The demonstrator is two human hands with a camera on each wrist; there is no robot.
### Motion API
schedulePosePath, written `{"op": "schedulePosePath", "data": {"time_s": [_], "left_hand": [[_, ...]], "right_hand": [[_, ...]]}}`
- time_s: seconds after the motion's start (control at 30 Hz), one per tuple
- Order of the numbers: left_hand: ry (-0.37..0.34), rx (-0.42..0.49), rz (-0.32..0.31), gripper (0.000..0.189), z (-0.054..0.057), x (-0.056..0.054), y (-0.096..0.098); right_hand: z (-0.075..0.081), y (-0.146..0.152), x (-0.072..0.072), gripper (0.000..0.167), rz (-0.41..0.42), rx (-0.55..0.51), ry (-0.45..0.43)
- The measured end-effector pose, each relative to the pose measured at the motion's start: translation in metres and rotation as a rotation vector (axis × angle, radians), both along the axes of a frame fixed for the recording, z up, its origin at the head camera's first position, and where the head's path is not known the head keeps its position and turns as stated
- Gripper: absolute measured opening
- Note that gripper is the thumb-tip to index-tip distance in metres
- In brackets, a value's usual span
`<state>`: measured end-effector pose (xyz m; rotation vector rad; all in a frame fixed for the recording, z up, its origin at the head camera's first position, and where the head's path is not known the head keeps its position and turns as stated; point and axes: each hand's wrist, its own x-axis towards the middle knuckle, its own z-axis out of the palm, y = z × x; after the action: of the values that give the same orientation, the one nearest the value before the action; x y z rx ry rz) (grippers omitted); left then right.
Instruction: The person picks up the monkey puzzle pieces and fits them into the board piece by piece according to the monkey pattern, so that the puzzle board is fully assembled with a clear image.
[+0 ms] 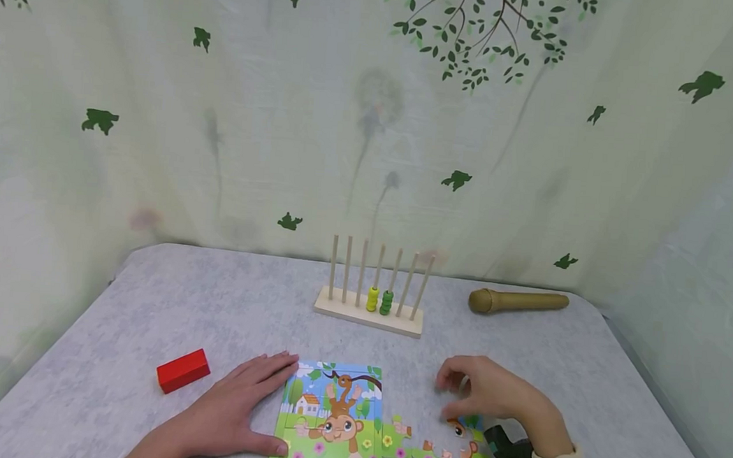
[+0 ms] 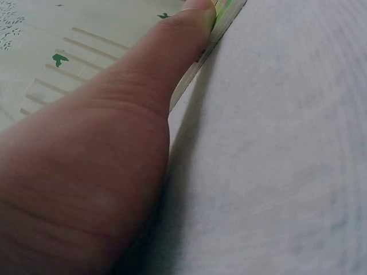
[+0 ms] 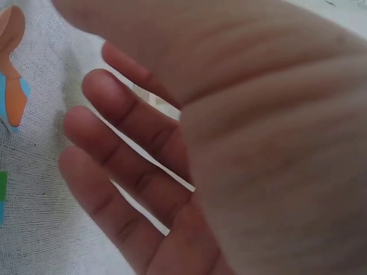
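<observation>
Block (image 1: 183, 370), red and oblong: on the left half of the surface (image 1: 261, 299), between its left edge and my left hand.

Left hand (image 1: 234, 406): fingers extended, thumb spread wide of them. Fingertips at the far left corner of the puzzle board (image 1: 329, 419), thumb on its left edge toward the near corner. I read this as steadying.

Puzzle board: lies flat, centrally, toward the near side of the surface, whose near edge is out of frame. Face shows a hanging monkey and a house. Whether that face is fitted pieces or a printed base, I cannot tell.

Peg stand (image 1: 336, 306), wooden: beyond the board, near the far edge. Yellow beads (image 1: 372, 299) on one peg, green beads (image 1: 386, 304) on the next.

Loose pieces (image 1: 398, 450): strewn right of the board; leftmost just beside its right edge, contact uncertain.

Right hand (image 1: 498, 395): over the far side of the pieces, fingers loosely curved, clear gap to the thumb, nothing held. Dark device (image 1: 507, 448) at the wrist.

Baton (image 1: 519, 302), wooden: lying near the far right corner.

Judgement: step in hand looks like picking among pieces, board braced. Next move calls for a thumb-and-finger pinch on one piece's edge, then turning it to agree with the picture, left thumb pressing lightly.
</observation>
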<state>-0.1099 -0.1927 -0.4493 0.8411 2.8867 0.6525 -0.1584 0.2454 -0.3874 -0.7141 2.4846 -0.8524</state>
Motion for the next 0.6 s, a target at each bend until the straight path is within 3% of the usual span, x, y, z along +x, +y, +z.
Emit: {"op": "schedulePosePath", "data": {"time_s": [0.2,0.6], "left_hand": [[-0.023,0.006,0.006,0.113,0.0015,-0.0001,0.0004],[0.005,0.009,-0.001,0.112,-0.0003,0.0003,-0.0005]], "right_hand": [[-0.0003,-0.0006,-0.0002,0.028,0.018,-0.008,-0.034],[-0.0043,-0.0029,0.0013,0.024,0.041,0.0,-0.053]]}}
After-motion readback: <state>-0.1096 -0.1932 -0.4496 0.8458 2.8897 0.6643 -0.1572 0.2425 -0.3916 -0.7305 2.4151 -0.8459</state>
